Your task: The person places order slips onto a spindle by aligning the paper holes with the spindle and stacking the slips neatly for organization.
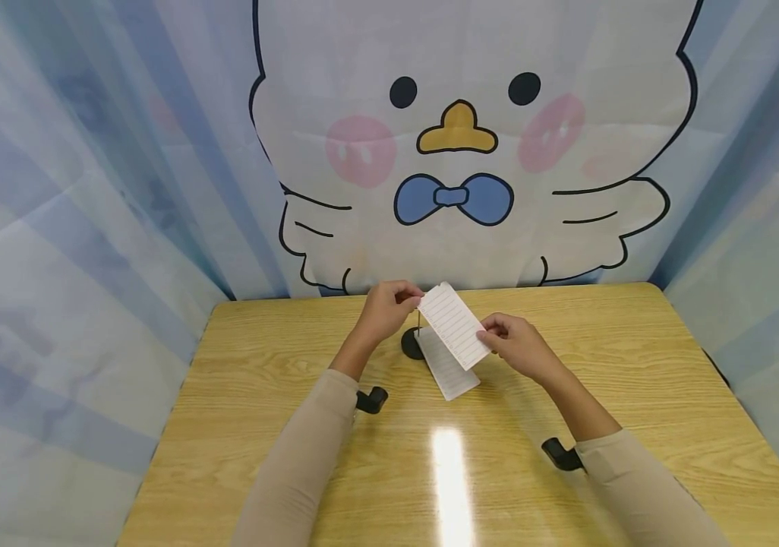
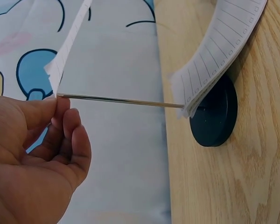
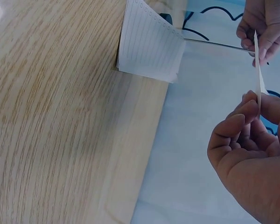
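Observation:
Between my two hands is a lined paper slip (image 1: 454, 327), held tilted above the table. My left hand (image 1: 384, 311) pinches its upper left corner between thumb and finger. Along the slip's lower right edge, my right hand (image 1: 518, 346) pinches it too. Below stands a bill spike with a round black base (image 2: 221, 114) and a thin metal rod (image 2: 121, 101). The rod's tip meets the slip at my left fingertips; whether it has pierced the paper I cannot tell. Several similar slips form a stack (image 3: 147, 51) low on the rod, fanning out over the table.
The wooden table (image 1: 260, 441) carries a bright light reflection in front of the spike. A curtain (image 1: 458, 251) with a cartoon bird hangs right behind the table's back edge. Black wrist camera mounts (image 1: 372, 399) jut out beside both sleeves.

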Motion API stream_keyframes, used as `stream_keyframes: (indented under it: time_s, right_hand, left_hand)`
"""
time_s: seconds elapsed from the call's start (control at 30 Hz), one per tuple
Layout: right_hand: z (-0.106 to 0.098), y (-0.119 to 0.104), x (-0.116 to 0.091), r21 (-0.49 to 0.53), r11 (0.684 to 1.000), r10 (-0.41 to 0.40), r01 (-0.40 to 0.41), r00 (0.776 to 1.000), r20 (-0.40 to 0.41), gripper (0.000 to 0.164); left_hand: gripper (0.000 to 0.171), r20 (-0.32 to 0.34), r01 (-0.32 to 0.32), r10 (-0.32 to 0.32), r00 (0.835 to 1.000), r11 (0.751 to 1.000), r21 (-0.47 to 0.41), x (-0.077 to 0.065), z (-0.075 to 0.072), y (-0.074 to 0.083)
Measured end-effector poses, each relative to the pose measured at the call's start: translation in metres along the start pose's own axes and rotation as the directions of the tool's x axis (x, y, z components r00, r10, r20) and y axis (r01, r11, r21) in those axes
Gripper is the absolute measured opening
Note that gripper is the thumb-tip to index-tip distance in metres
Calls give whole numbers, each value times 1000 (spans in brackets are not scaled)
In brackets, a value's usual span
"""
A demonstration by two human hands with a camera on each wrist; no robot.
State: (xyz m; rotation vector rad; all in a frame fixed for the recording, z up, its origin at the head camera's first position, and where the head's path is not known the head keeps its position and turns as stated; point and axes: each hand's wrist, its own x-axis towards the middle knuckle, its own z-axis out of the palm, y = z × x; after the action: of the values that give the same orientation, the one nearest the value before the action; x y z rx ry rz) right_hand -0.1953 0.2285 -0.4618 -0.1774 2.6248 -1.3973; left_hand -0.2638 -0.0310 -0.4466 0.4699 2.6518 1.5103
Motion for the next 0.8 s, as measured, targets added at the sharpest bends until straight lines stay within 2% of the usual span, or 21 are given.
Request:
stream_keyframes:
  time_s: [0.37,0.8]
  right_hand:
    - [4,3,0,-23,1000,-15,15,1000,1,22]
    - [13,8,5,-53,998,-18,18,1000,2,20]
  left_hand:
    - [13,-11,11,-12,1000,998,-55,-1,4,-6]
    - [13,-33,-3,2,999,999,-37,0,5,-5]
